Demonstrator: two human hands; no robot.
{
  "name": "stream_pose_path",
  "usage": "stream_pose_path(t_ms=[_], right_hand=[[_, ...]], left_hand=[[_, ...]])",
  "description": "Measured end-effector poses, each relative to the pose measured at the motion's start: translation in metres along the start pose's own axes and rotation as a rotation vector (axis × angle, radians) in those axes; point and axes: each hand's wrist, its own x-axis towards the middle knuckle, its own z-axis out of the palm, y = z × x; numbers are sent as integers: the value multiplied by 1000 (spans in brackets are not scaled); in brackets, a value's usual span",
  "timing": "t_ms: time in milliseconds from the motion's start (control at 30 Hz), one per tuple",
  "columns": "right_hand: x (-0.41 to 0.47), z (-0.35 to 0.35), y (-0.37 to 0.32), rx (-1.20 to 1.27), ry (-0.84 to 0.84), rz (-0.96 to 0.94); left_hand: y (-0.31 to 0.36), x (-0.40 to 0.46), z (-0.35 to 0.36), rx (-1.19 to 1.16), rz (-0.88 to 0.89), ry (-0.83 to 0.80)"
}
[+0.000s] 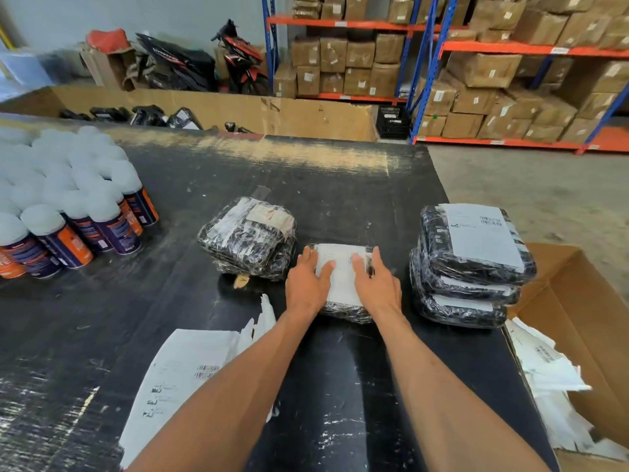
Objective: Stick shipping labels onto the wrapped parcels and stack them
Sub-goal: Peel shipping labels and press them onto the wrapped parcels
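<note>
The wrapped parcel [343, 291], black under clear film, lies near the middle of the black worktop [340, 185], with a white shipping label [340, 274] over its top face; the print on the label is too blurred to read. The left hand [306, 284] lies flat on the label's left part and the right hand [376, 281] flat on its right part, fingers straight and slightly spread, pointing toward the far edge, with a strip of label bare between them. Toward the right edge, close beside the parcel, stands a stack of labelled parcels [473, 264]; barcodes show on the top label, the text unreadable. Left of the parcel and further back sits a pile of unlabelled parcels [246, 236]. A sheet of labels [180, 373] lies at the near edge under the left forearm. Spray cans [78, 229] crowd the left edge, their writing illegible. An open cardboard box [578, 301] with white backing paper [551, 379] stands past the right edge. Bare worktop runs to the far edge.
</note>
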Motion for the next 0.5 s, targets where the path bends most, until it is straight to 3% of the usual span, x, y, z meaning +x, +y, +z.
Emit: stream_pose_path(t_ms=[200,500], right_hand=[[7,15,1,-65,189,-32],[18,10,-8,-120,244,-6]], left_hand=[[1,0,5,-58,-55,95],[11,15,-7,101,0,201]])
